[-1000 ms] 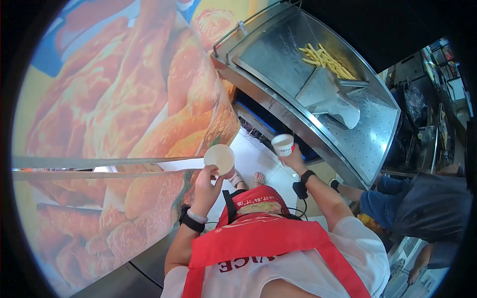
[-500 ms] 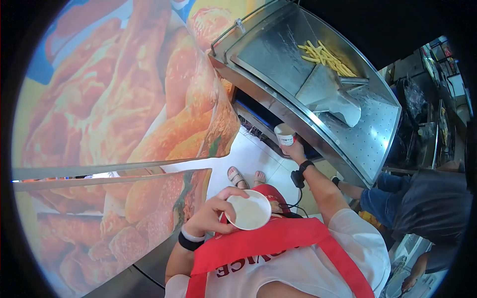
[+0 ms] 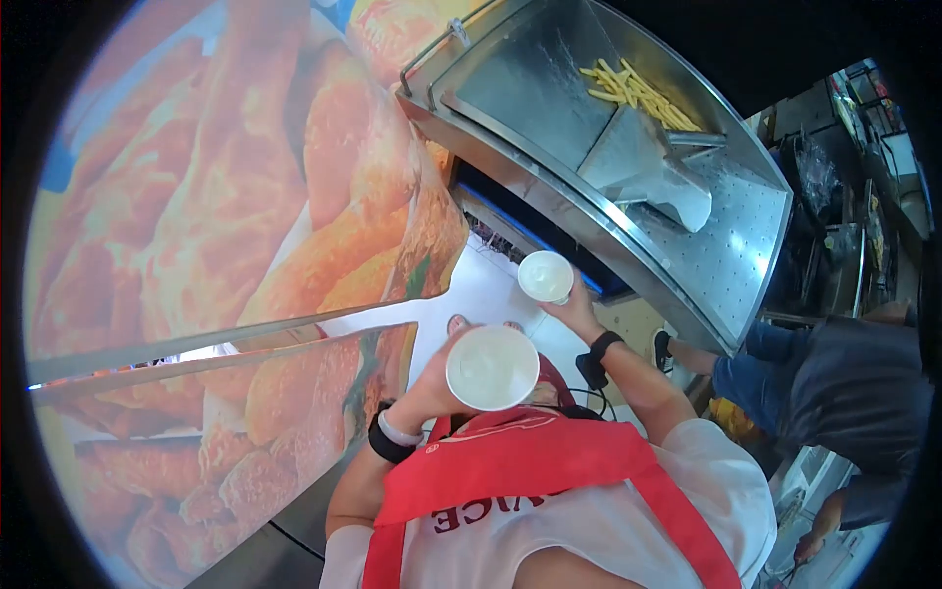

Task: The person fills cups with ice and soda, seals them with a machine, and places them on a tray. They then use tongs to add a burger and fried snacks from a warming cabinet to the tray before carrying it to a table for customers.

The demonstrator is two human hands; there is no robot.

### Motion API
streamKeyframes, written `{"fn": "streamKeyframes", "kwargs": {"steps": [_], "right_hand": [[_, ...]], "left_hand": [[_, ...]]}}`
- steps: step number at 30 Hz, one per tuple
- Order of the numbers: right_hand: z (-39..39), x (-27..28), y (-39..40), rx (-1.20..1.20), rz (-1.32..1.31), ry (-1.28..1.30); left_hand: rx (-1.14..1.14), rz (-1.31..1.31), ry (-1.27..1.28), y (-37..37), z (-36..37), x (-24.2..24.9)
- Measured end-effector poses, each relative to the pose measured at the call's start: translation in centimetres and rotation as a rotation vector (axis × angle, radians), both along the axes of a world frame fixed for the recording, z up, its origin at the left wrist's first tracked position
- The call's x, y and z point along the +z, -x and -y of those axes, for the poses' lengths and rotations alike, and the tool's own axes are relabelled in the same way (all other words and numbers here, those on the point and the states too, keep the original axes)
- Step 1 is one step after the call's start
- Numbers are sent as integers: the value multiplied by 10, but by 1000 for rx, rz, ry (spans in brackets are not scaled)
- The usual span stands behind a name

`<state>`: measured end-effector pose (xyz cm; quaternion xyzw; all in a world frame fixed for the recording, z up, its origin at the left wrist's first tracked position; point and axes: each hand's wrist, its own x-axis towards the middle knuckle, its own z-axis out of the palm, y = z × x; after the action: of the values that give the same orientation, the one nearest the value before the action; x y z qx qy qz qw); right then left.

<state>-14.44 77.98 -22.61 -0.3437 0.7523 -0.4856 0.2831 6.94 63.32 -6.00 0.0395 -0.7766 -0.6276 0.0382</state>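
Note:
My left hand is wrapped round a white paper cup in front of my chest. The cup's open mouth faces up, and I see only its pale inside. Further out, my right hand grips a second, smaller-looking paper cup by its side, its mouth also turned up towards me. This cup is close to the front edge of the steel fry station. French fries lie in a small heap there, beside a metal fry scoop.
Large boards printed with fried chicken stand at the left, with a narrow gap between them. At the right, a co-worker in dark clothing stands close, near shelves. A white tiled floor shows between boards and station.
My left hand has raised its cup and moved it away from my chest. My right hand has tipped its cup's mouth towards me and drawn it slightly left.

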Motion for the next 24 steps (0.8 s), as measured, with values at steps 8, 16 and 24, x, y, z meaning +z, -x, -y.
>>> {"fn": "streamKeyframes", "kwargs": {"steps": [8, 16, 24], "right_hand": [[-10, 11, 10, 21, -16, -93], [-36, 11, 1, 32, -3, -219], [-70, 17, 4, -74, 50, -272]], "left_hand": [[416, 41, 7, 18, 22, -39], [423, 235, 328, 30, 28, -93], [428, 271, 462, 51, 30, -127]]}}
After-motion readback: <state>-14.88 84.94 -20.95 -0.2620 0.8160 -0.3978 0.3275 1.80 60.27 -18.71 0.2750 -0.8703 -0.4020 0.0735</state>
